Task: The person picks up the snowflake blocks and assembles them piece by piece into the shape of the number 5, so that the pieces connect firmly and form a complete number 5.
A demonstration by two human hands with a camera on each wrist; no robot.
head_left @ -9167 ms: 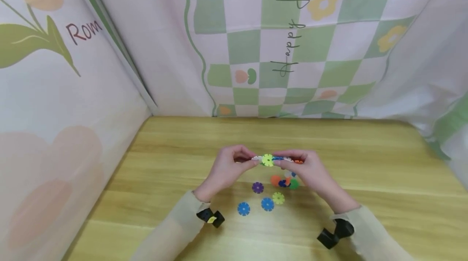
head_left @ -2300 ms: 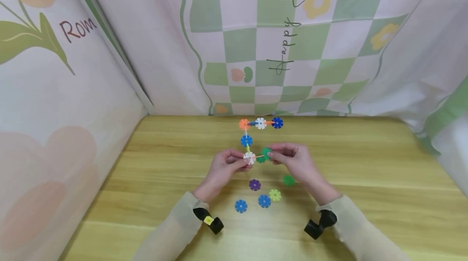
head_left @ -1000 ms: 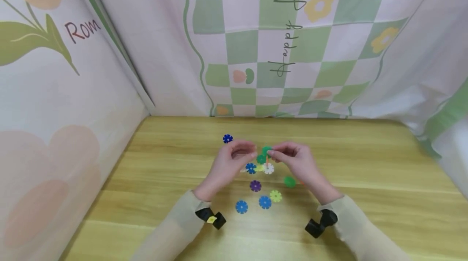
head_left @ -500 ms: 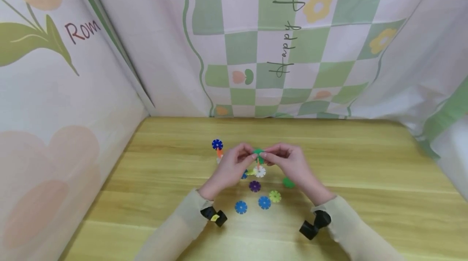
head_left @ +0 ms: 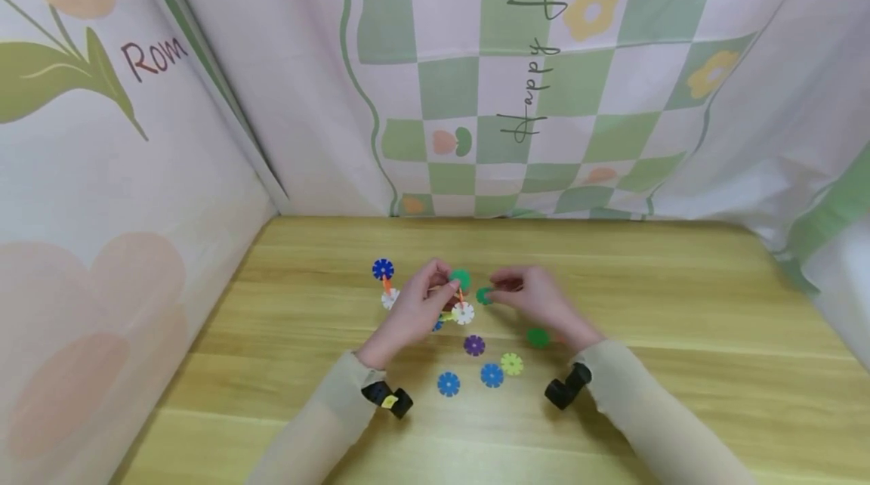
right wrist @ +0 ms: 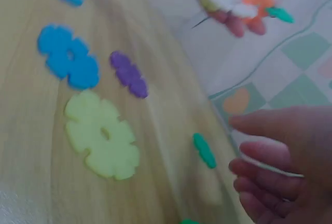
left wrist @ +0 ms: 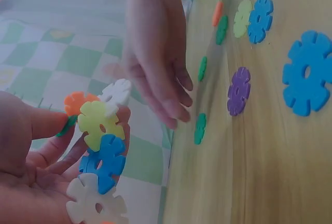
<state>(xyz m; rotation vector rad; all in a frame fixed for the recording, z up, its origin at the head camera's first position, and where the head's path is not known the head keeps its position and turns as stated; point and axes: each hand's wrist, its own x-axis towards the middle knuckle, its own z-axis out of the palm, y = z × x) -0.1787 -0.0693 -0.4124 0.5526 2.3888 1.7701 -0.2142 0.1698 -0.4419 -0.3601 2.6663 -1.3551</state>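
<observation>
Multicoloured chain of notched plastic discs point(left wrist: 110, 157) is leftmost: dark-blue end disc point(head_left: 383, 269) out past the left hand point(head_left: 411, 307), bent run, middle partly hidden. Left hand pinches the chain's green end disc point(head_left: 461, 279). Right of that, apart from it: loose green notched plastic disc point(head_left: 484, 295), lying on the bench point(head_left: 306, 319); round, so no long axis to match. Right hand point(head_left: 537, 296) is nearer, fingertips at disc's right edge; fingers loosely bent, holding nothing. Contact: can't tell.
</observation>
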